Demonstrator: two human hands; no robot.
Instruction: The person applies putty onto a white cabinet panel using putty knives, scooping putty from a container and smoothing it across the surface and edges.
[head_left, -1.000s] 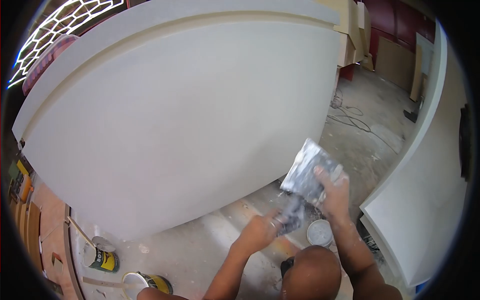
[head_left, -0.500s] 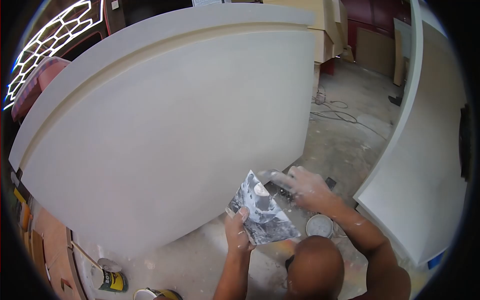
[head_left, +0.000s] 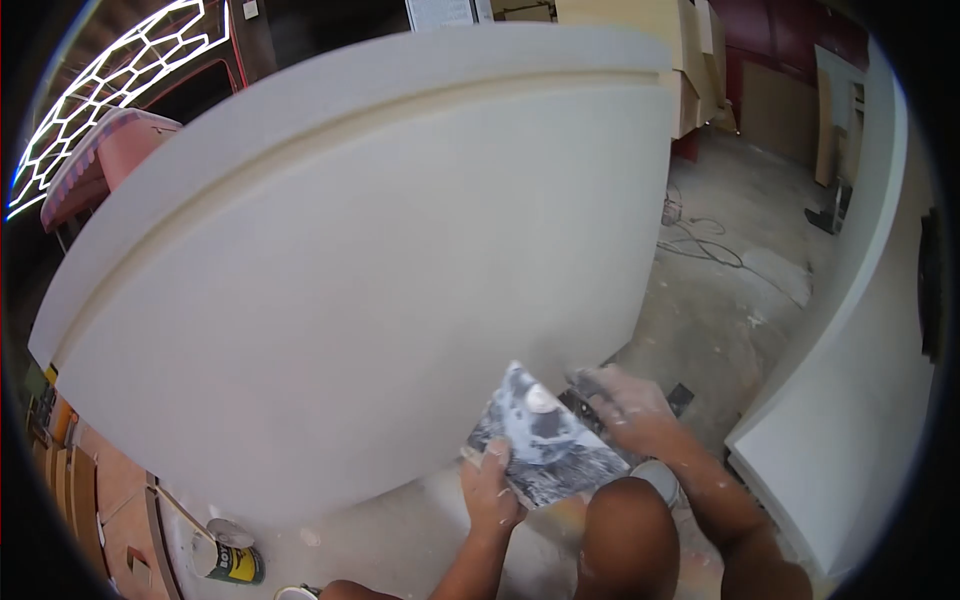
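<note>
My left hand (head_left: pixel 490 483) grips a thin square board (head_left: pixel 555 480) by its near-left edge, thumb on top. The board is smeared with grey and white filler, and a small white lump of filler (head_left: pixel 541 400) sits near its far corner. Just beyond the board's right edge is my right hand (head_left: pixel 632 408), dusted white, its fingers bent and pressed together. Motion blurs the fingertips, so what they hold, if anything, cannot be made out. A large pale curved panel (head_left: pixel 350 280) with a groove along its top stands right in front of both hands.
A round tub (head_left: pixel 656 480) stands beside my knee. Lower left is a labelled tin (head_left: pixel 238 562) with a stick in it, near another container (head_left: pixel 296 593). A white curved panel (head_left: pixel 830 430) rises at right. Cables (head_left: pixel 712 248) lie on the floor behind.
The view has shifted, so the panels and tins sit lower and further right. My right hand has drawn back from the board's far corner, its fingers more bent. The left still holds the board.
</note>
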